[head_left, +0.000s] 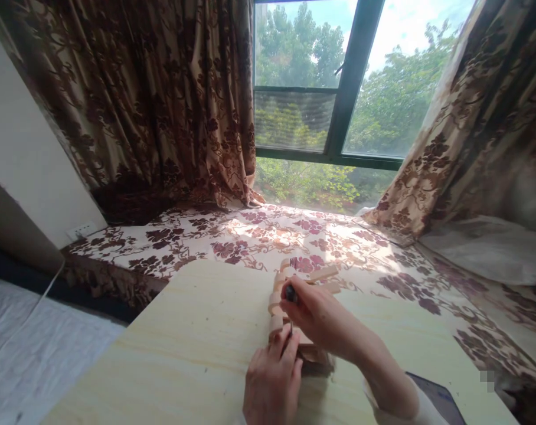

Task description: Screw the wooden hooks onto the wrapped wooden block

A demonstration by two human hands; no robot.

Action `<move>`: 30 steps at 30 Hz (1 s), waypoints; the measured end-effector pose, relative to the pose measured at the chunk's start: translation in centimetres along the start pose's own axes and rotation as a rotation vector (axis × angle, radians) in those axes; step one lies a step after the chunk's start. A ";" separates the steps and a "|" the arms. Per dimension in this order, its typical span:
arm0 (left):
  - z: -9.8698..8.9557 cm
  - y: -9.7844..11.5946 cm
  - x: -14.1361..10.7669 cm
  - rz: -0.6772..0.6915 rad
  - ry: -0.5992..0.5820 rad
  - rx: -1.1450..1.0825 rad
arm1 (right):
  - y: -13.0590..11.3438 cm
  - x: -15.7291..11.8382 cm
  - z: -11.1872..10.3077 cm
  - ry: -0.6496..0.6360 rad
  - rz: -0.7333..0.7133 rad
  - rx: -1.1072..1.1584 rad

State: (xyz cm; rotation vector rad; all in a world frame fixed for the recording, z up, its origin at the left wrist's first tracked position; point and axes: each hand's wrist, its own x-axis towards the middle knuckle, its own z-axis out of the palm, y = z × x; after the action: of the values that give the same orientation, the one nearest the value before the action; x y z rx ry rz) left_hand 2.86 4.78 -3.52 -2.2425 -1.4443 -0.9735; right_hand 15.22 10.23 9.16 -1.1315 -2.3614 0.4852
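Several light wooden pieces [275, 302] form a row at the middle of the pale wooden board, with slats [324, 273] sticking out to the right at the far end. My right hand [314, 313] is closed around a dark-handled tool [290, 291], above the row. A thin part shows below it, near my left fingertips. My left hand [273, 378] rests at the near end of the row, its fingers pressed together on the wood. A brownish item [316, 359], blurred, lies beside it, partly under my right wrist.
The pale board [197, 330] fills the foreground. A dark flat device [438, 398] lies at its right edge, by my right forearm. Beyond are a floral-covered sill [259, 236], patterned curtains [162, 106], a window and a clear plastic bag [484, 248]. A white cable [29, 316] hangs at left.
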 end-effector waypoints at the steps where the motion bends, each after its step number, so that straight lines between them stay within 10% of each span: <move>1: 0.0 0.0 0.1 -0.002 0.014 -0.001 | -0.1 0.0 -0.7 -0.037 -0.028 -0.016; 21: 1.1 -0.7 -0.7 0.027 0.093 -0.028 | -2.4 2.7 -5.0 -0.450 -0.296 -0.579; 30: 2.2 -2.0 -1.4 0.098 0.113 0.021 | -2.8 2.2 -5.2 -0.423 -0.253 -0.631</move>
State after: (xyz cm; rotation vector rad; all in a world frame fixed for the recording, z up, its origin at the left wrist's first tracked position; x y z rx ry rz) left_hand 1.55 5.93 -6.28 -2.1835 -1.2786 -1.0303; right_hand 15.15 10.93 15.42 -1.0170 -3.1041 -0.1499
